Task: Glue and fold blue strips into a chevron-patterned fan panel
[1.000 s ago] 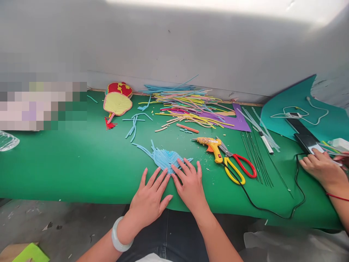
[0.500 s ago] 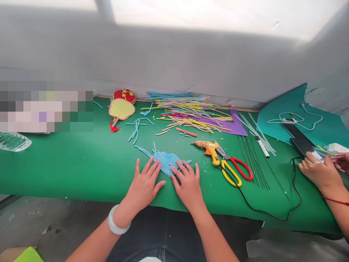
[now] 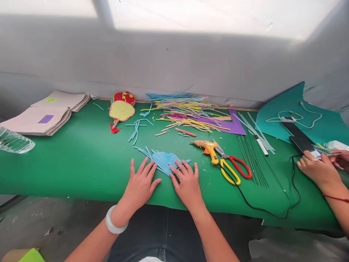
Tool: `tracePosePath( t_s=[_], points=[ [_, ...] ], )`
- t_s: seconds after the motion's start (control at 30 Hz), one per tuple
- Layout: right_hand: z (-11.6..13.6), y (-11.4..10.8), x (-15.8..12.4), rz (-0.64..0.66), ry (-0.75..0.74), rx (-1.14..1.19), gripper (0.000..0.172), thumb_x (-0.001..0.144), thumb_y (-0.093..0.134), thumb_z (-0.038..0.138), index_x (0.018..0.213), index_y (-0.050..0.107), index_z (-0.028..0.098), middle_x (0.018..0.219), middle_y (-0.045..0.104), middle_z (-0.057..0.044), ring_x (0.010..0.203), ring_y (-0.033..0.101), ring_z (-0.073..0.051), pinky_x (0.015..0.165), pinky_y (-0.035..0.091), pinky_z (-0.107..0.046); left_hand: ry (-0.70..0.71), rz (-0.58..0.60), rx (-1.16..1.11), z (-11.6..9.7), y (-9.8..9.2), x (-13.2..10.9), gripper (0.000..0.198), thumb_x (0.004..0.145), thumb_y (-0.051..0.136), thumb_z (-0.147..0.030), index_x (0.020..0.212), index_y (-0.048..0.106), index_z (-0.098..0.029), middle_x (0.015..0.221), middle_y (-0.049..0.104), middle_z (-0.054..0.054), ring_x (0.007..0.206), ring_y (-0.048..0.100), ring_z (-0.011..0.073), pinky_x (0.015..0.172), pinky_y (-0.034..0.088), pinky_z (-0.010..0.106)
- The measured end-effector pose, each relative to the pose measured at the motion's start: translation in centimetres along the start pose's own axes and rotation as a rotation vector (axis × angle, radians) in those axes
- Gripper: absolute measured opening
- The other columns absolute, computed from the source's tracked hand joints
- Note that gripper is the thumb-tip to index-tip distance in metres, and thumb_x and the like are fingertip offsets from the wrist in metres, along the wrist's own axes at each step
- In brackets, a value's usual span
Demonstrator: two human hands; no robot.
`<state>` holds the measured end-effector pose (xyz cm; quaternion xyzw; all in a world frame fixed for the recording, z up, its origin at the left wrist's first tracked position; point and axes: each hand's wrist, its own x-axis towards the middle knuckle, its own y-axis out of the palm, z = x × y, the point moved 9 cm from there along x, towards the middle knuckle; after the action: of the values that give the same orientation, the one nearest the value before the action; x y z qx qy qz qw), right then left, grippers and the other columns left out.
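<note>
Several light-blue strips (image 3: 164, 159) lie side by side in a fan-like patch on the green table, some ends sticking out to the left. My left hand (image 3: 141, 182) rests with fingers spread at the patch's lower left edge, its fingertips touching or just beside the strips. My right hand (image 3: 187, 182) lies flat with fingers spread, the fingertips on the right part of the patch. Neither hand grips anything. Right of my right hand are a yellow glue gun (image 3: 207, 148) and scissors (image 3: 236, 165) with red and yellow handles.
Behind lie a heap of coloured strips (image 3: 188, 109), purple sheet (image 3: 237, 123) and a yellow fan (image 3: 121, 112). At left are notebooks (image 3: 54, 122) and a plastic bottle (image 3: 16, 140). Thin wires (image 3: 253, 163) and a black cord (image 3: 256, 210) run at right, near another person's hands (image 3: 319, 169).
My left hand has shifted slightly left and down, off part of the blue strips. My right hand stays almost in place.
</note>
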<state>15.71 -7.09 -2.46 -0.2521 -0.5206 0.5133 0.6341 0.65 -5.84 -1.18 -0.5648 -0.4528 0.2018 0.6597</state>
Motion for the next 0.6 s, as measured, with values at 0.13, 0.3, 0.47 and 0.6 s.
tracePosePath(
  t_s=[0.13,0.3,0.47,0.6],
  points=[
    [0.0,0.1,0.0,0.002,-0.002,0.006,0.026,0.099,0.055,0.031,0.12,0.07,0.029,0.135,0.067,-0.005,0.13,0.054,-0.03,0.117,0.021,-0.066,0.039,-0.041,0.002,1.2,0.0,0.7,0.028,0.102,0.046,-0.022,0.121,0.066,-0.02,0.124,0.071,0.008,0.132,0.055,0.0305,0.121,0.01,0.069],
    [-0.1,0.1,-0.1,0.003,0.0,0.008,0.025,0.098,0.057,0.03,0.12,0.069,0.029,0.135,0.067,-0.004,0.13,0.054,-0.029,0.117,0.02,-0.066,0.153,-0.029,0.043,2.3,0.4,2.2,0.026,0.1,0.044,-0.016,0.105,0.07,-0.022,0.107,0.074,0.006,0.117,0.062,0.027,0.12,0.014,0.069],
    [0.0,0.0,0.0,-0.003,-0.002,0.007,0.024,0.098,0.058,0.03,0.119,0.07,0.029,0.134,0.067,-0.004,0.129,0.055,-0.029,0.117,0.021,-0.066,0.226,-0.024,0.071,2.6,0.5,3.4,0.026,0.101,0.043,-0.017,0.093,0.068,-0.022,0.099,0.071,0.005,0.105,0.063,0.0229,0.12,0.018,0.066],
    [0.0,-0.1,0.0,-0.008,-0.003,0.001,0.024,0.098,0.058,0.03,0.118,0.07,0.029,0.135,0.067,-0.004,0.13,0.055,-0.029,0.117,0.021,-0.066,0.23,-0.009,0.033,2.7,0.4,3.9,0.026,0.1,0.043,-0.018,0.09,0.067,-0.023,0.098,0.069,0.005,0.101,0.062,0.0222,0.119,0.022,0.066]
  ],
)
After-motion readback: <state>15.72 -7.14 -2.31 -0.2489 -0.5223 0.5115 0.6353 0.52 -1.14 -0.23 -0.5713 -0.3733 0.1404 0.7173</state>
